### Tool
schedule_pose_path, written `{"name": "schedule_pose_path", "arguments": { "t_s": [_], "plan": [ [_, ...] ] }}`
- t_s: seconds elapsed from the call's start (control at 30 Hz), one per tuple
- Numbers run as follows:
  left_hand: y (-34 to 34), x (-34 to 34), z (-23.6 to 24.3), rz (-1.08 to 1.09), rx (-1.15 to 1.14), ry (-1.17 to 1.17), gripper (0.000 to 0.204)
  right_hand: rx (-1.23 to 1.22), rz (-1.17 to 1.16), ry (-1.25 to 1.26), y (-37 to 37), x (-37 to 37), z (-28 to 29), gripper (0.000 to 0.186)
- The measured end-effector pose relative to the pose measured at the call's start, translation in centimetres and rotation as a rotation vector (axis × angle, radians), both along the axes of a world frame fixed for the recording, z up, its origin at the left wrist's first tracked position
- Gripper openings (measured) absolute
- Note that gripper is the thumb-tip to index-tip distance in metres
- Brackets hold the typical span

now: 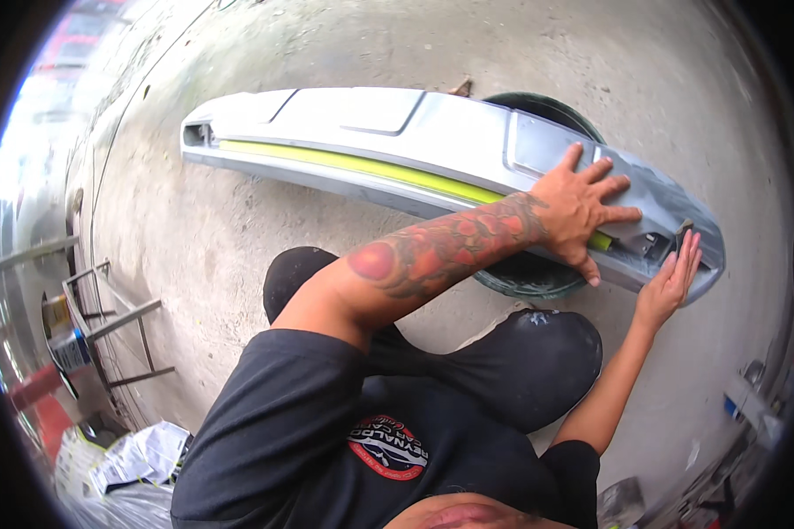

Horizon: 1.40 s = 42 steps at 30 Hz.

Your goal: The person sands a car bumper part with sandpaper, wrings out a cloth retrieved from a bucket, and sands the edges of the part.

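A long silver-grey car bumper (326,119) with a yellow-green strip (370,172) along it lies across in front of me. Its right part rests over a dark round tub (525,280). My left hand (575,210) lies on the bumper's right part with fingers spread wide, open and holding nothing I can see. At the right end, my right hand (672,280) is laid against the bumper beside a dark recess (653,245), fingers stretched out straight and close together. A small dark piece (685,227) shows just above its fingertips; I cannot tell whether it belongs to the bumper. The right palm is hidden.
Rough concrete floor (212,264) lies around the bumper. A metal frame stand (123,317) is at the left, with a can (66,339) by it. White and clear plastic wrapping (146,458) lies at the lower left. Blurred clutter (750,401) lines the right edge.
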State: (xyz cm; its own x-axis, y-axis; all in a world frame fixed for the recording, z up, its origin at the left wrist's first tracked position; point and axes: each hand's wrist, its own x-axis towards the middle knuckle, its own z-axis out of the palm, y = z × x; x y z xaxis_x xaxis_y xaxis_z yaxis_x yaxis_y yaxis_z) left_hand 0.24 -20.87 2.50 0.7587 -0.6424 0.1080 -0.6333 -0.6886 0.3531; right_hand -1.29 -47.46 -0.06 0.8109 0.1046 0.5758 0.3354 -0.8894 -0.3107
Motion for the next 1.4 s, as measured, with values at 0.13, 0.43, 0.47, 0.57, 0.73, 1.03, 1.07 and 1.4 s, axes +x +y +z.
{"name": "schedule_pose_path", "arguments": {
  "t_s": [0.13, 0.43, 0.47, 0.57, 0.73, 1.03, 1.07, 1.4],
  "plan": [
    [0.3, 0.0, -0.3, 0.028, -0.037, 0.043, 0.112, -0.122, 0.009, 0.041, -0.2, 0.8, -0.6, 0.041],
    [7.7, -10.4, 0.9, 0.404, -0.833, -0.006, 0.055, -0.177, -0.023, 0.018, -1.8, 1.2, -0.6, 0.038],
    [9.5, -12.3, -0.1, 0.529, -0.898, -0.005, 0.042, -0.170, 0.001, 0.014, -1.9, 1.5, -0.8, 0.038],
    [12.8, -15.3, -3.0, 1.191, -1.371, 0.212, 0.032, -0.135, 0.061, -0.001, -1.8, 1.8, -1.5, 0.039],
    [17.9, -14.4, -2.7, 1.836, -1.713, 0.242, 0.063, -0.136, 0.090, -0.031, -2.4, 2.2, -1.4, 0.039],
    [21.0, -12.2, -5.7, 1.098, -2.604, 0.179, 0.078, -0.176, 0.084, -0.065, -2.9, 2.5, -2.2, 0.041],
    [21.1, -12.2, -5.9, 1.089, -2.610, 0.172, 0.078, -0.176, 0.088, -0.073, -2.8, 2.6, -2.3, 0.041],
    [20.6, -12.2, -5.4, 0.985, -2.683, 0.237, 0.066, 0.098, 0.031, 0.006, -2.5, 1.9, -0.4, 0.035]
  ]
}}
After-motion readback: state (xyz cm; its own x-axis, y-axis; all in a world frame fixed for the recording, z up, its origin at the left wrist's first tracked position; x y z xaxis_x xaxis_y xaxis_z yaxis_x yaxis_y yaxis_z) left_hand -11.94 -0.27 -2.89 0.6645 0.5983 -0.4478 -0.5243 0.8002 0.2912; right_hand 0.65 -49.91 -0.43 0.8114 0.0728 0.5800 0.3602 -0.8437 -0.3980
